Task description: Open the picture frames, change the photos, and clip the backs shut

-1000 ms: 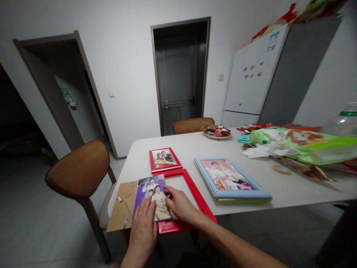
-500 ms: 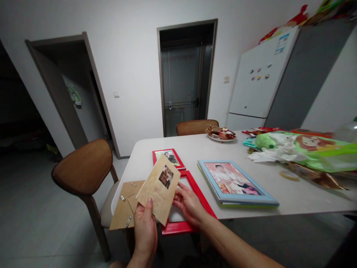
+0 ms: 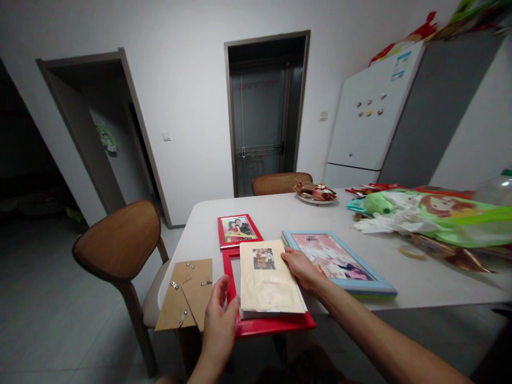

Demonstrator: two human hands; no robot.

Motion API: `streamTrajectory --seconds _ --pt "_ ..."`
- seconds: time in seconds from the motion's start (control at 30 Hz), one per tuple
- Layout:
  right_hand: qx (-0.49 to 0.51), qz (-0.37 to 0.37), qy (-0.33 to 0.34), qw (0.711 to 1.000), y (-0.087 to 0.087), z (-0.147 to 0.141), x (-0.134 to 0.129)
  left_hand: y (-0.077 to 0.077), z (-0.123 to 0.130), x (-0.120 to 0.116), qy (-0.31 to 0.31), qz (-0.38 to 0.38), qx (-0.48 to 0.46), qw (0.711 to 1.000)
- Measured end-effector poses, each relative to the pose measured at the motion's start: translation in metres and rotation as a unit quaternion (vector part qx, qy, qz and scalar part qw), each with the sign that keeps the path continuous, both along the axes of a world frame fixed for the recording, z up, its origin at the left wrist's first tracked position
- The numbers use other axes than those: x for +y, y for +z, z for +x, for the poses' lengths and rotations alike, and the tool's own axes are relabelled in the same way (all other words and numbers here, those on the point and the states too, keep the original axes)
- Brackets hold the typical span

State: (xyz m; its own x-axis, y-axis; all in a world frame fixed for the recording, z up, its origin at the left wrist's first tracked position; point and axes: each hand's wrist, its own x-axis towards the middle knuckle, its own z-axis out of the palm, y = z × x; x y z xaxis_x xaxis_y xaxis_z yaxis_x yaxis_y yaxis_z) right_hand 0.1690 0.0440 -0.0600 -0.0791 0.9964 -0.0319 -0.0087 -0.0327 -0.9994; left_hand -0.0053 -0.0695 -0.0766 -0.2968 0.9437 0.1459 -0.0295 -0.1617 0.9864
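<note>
Holding cream sheet [image 3: 272, 288] — white table [image 3: 276, 210], fridge [image 3: 368, 128] beyond

I'm getting dim, cool feed, light source sitting out of frame. White wall [image 3: 192, 106] reading brightest; lower corners falling off, left edge going near black. Dark doorway [image 3: 264, 117] swallowing detail. Shadow pooling under table [image 3: 280, 218]. Wide lens tilting verticals; fridge [image 3: 370, 112] leaning hard right, bottle [image 3: 498, 188] and green bag [image 3: 468, 224] going soft. I'm losing small print on cream card [image 3: 272, 288] to blur. Pixelated patch [image 3: 314, 241] covering part of blue-framed picture [image 3: 340, 258].
</note>
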Motion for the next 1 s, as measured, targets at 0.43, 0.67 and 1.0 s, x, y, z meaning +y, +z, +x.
streamTrajectory --seconds 0.43,0.67,1.0 --pt "-0.295 0.048 0.045 0.953 -0.011 -0.022 0.012 -0.015 0.004 -0.01 -0.08 0.015 0.407 0.91" --pt "-0.501 0.086 0.0 0.861 -0.005 -0.024 0.005 -0.02 0.004 -0.009 -0.086 0.028 0.49 0.867" --pt "-0.611 0.161 -0.035 0.774 -0.015 -0.024 -0.001 -0.002 0.004 -0.021 -0.131 0.025 0.481 0.866"
